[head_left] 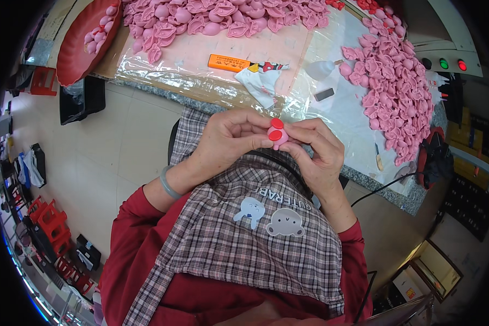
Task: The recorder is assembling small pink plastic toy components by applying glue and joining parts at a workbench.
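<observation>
Between the fingertips of both hands is a small pink figure (283, 144) with two red oval pieces on it, held just off the table's near edge. My left hand (234, 132) pinches it from the left, thumb and forefinger closed on its side. From the right, my right hand (316, 145) grips it with thumb and forefinger. Beyond the hands lie a crumpled white cloth (262, 87) with a coloured print, an orange box (229, 63), a small dark grey block (324, 94) and a translucent squeeze bottle (320, 69).
Pink molded pieces are heaped along the far side (223, 16) and the right side (388, 87) of the table. A red tray (73, 60) with pink figures sits far left. A small knife (378, 157) lies near the right edge; a black cable (383, 185) runs beside it.
</observation>
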A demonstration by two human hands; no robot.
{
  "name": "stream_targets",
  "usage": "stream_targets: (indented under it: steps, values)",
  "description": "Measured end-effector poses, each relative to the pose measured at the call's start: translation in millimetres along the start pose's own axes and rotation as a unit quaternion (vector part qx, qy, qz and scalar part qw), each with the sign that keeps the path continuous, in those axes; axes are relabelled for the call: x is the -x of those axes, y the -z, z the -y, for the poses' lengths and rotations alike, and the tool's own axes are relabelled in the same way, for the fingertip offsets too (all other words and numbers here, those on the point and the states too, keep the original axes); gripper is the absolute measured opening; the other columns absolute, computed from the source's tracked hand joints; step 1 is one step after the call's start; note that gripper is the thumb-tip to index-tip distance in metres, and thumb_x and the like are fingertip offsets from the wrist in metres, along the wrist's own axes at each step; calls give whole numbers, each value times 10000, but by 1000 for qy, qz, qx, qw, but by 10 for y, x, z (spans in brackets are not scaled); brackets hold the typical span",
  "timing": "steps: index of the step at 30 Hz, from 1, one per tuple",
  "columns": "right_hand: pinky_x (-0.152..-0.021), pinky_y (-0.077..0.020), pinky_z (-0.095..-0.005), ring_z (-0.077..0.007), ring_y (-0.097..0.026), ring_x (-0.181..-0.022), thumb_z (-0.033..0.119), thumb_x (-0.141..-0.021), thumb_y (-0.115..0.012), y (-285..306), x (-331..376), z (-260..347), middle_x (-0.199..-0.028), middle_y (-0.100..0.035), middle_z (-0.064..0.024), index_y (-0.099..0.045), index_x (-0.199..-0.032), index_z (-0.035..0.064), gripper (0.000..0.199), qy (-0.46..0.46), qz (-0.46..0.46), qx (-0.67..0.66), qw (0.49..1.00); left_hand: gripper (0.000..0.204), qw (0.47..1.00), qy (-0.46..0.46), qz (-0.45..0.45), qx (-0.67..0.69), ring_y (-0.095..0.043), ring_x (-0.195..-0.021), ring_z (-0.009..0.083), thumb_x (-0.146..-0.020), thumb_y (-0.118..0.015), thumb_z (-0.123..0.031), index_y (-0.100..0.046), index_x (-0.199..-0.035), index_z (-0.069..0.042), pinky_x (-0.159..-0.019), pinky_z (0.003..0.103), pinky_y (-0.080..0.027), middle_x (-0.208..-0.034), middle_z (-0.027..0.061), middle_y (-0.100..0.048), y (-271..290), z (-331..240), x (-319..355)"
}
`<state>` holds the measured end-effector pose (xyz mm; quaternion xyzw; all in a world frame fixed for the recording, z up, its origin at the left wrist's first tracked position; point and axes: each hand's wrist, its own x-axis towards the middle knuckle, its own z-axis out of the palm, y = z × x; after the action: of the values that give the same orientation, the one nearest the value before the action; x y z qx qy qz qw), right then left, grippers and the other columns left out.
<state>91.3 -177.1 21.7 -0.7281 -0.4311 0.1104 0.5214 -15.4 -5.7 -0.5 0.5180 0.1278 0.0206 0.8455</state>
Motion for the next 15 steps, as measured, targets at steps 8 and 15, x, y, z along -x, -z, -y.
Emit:
stream_targets:
  steps: [8, 15]
  values:
    - [-688, -560, -255, -175, -673, -814, -48, -727, -756, -19, 49, 20, -943, -661, -145, -693, -979, -24, 261, -37, 10, -6, 999, 220, 999, -16, 1, -32, -677, -923, 164, -855, -665, 30, -619, -1068, 60, -837, 261, -555, -997, 114, -675, 4, 34, 41]
    - [-708, -563, -256, -177, -667, -819, -61, -744, -744, -106, 108, 0, -935, -657, -146, -684, -986, -37, 251, -58, -12, -8, 998, 210, 998, -12, 6, -54, -654, -1006, 188, -856, -640, 68, -597, -1061, 57, -894, 287, -544, -1108, 118, -618, 9, 42, 56]
